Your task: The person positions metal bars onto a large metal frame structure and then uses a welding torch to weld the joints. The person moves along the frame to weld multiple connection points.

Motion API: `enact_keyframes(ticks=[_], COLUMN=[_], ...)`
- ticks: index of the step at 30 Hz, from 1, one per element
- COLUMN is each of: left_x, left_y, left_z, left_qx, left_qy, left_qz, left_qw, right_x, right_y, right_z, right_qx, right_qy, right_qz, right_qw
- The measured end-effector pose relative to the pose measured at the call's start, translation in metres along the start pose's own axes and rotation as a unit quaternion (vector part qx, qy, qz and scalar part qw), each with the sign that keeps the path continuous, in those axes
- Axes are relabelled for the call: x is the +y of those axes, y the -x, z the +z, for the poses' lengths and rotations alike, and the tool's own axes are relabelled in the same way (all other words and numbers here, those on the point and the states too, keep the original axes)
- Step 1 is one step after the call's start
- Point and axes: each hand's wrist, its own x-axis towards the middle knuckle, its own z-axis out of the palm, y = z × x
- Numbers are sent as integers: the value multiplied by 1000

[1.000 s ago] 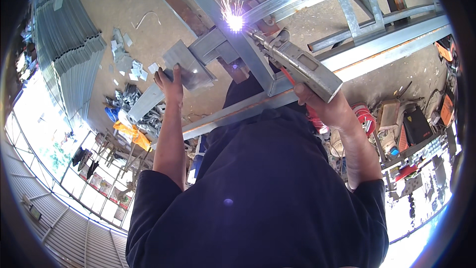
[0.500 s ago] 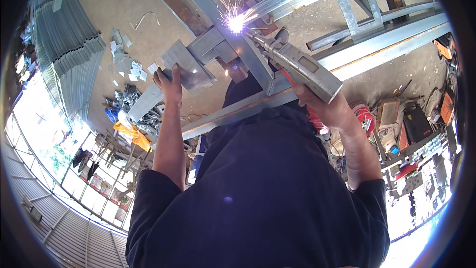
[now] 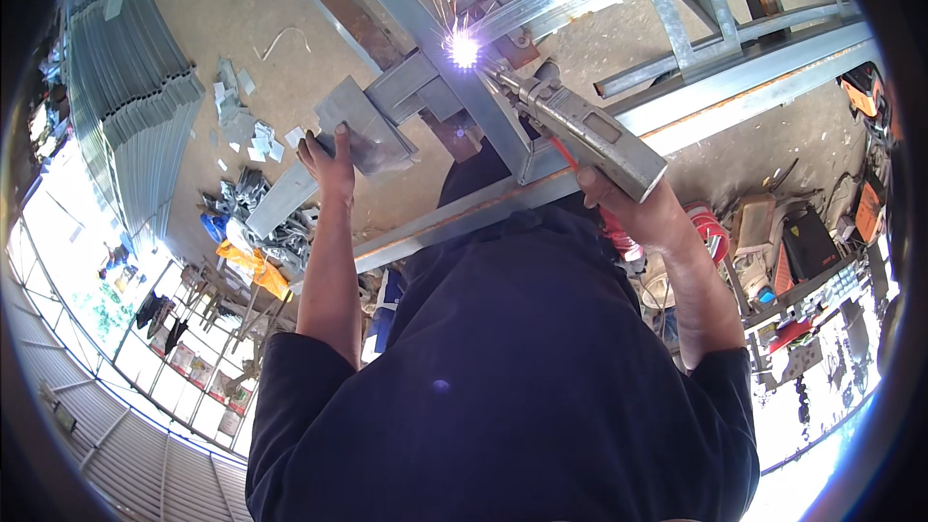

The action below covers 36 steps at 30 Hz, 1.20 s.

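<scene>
My right hand (image 3: 623,208) is wrapped round a grey metal-cased welding gun (image 3: 599,135), with an orange-red strip along its underside. The gun's front end points up and left at a bright white-violet arc (image 3: 464,50) on a grey steel beam (image 3: 498,121); the glare hides the exact contact point. My left hand (image 3: 332,162) grips the near left edge of a grey flat sheet (image 3: 353,126), thumb on top and fingers curled round a dark part. That sheet lies against a short steel piece (image 3: 401,82) beside the beam.
A long steel bar (image 3: 454,217) crosses just before my body. A curved steel frame (image 3: 691,14) extends to the upper right. Stacked corrugated grey strips (image 3: 140,87), scattered metal offcuts (image 3: 261,140) and an orange cloth (image 3: 253,266) are at left. A red bucket (image 3: 709,227) stands at right.
The arc has shifted very slightly down and right along the beam, and the spray of sparks above it is thinner. Both hands keep nearly the same place and hold.
</scene>
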Motion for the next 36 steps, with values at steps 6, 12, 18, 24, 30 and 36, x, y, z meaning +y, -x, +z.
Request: enact_keyframes(ticks=[6, 12, 18, 24, 30, 36], left_x=[-2, -1, -8, 4, 181, 327], left_y=[-2, -4, -9, 1, 133, 195], left_z=[2, 11, 22, 17, 35, 158], left_qx=[18, 46, 88, 165, 24, -118], left_qy=[-33, -49, -69, 81, 183, 108], left_qz=[3, 2, 20, 94, 266, 293], left_qw=[999, 998, 994, 978, 946, 943], right_x=[8, 4, 11, -3, -28, -28], right_y=[29, 74, 129, 188, 226, 238], right_z=[-7, 4, 9, -41, -116, -226], right_qx=[47, 146, 283, 433, 495, 427], right_qy=[-27, -43, -5, 49, 50, 31], right_qz=[-37, -130, -239, -350, -436, -439], right_qw=[998, 980, 929, 829, 749, 790])
